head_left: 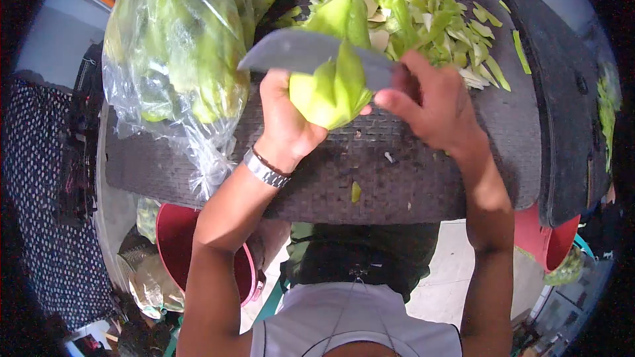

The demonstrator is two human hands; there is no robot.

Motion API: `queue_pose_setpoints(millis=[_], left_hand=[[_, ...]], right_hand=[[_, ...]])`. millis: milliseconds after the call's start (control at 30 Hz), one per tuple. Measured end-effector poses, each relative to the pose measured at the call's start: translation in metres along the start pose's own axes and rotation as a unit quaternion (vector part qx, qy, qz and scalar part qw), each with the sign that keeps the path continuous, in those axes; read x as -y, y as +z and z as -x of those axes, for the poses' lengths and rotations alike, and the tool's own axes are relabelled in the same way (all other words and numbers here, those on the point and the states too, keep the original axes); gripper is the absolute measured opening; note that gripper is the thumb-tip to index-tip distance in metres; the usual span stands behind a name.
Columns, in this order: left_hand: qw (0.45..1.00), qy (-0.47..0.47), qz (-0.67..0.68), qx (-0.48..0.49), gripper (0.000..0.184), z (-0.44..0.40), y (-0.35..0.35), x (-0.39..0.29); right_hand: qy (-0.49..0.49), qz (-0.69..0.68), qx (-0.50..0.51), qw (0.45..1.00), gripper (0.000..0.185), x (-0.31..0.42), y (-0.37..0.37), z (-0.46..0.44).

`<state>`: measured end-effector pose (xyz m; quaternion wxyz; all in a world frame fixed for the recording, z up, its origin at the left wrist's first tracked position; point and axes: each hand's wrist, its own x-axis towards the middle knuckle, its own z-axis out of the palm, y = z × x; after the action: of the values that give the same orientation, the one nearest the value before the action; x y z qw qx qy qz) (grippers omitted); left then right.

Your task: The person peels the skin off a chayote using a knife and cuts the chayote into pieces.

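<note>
My left hand [283, 116], with a metal watch on its wrist, is closed around a light green chayote [324, 99] held above the table. A large knife [304, 51] with a broad grey blade is gripped by its handle in my right hand [442, 106]. The blade lies across the far side of the chayote, pointing left; whether it is cutting in, I cannot tell. Just beyond the blade sits another green chayote [340, 16], partly covered by it. A heap of green peelings and pale slices [430, 26] spreads over the table behind my right hand.
A knotted clear plastic bag full of chayotes [175, 53] stands at the left of the dark woven tabletop [317, 192]. Red tubs are below, one at the left [175, 238] and one at the right [562, 241]. A black chair back [559, 106] borders the right side.
</note>
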<state>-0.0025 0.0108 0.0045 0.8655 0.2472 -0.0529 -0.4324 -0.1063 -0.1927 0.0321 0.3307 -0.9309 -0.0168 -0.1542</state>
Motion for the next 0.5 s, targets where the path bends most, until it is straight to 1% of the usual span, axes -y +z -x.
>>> queue_pose_setpoints(millis=[100, 133, 167, 200, 267, 300, 367, 500], left_hand=[[0.999, -0.038, 0.028, -0.024, 0.053, -0.005, -0.001, -0.002], [0.999, -0.038, 0.031, -0.009, 0.053, -0.006, -0.001, -0.003], [0.999, -0.04, 0.035, 0.005, 0.053, -0.006, -0.002, -0.003], [0.998, -0.042, 0.039, 0.02, 0.053, -0.006, -0.003, -0.002], [0.999, -0.044, 0.021, 0.001, 0.056, -0.006, -0.005, 0.0], [0.999, -0.046, 0.012, -0.009, 0.058, -0.005, -0.006, 0.002], [0.997, -0.069, 0.02, 0.022, 0.063, -0.003, -0.005, 0.004], [0.992, -0.1, 0.0, 0.078, 0.07, -0.005, 0.006, 0.001]], right_hand=[[-0.042, -0.022, 0.024, 0.999, 0.054, 0.011, 0.007, 0.005], [-0.061, -0.026, 0.029, 0.997, 0.054, 0.011, 0.009, 0.005], [-0.09, -0.014, 0.003, 0.996, 0.054, 0.009, 0.012, 0.005], [-0.083, -0.018, 0.003, 0.996, 0.056, 0.009, 0.012, 0.005], [-0.07, -0.023, -0.002, 0.997, 0.06, 0.008, 0.012, 0.005], [-0.083, -0.015, -0.008, 0.996, 0.058, 0.006, 0.011, 0.005], [-0.106, 0.0, -0.02, 0.994, 0.054, 0.003, 0.01, 0.006], [-0.109, 0.004, -0.004, 0.994, 0.055, 0.006, 0.008, 0.006]])
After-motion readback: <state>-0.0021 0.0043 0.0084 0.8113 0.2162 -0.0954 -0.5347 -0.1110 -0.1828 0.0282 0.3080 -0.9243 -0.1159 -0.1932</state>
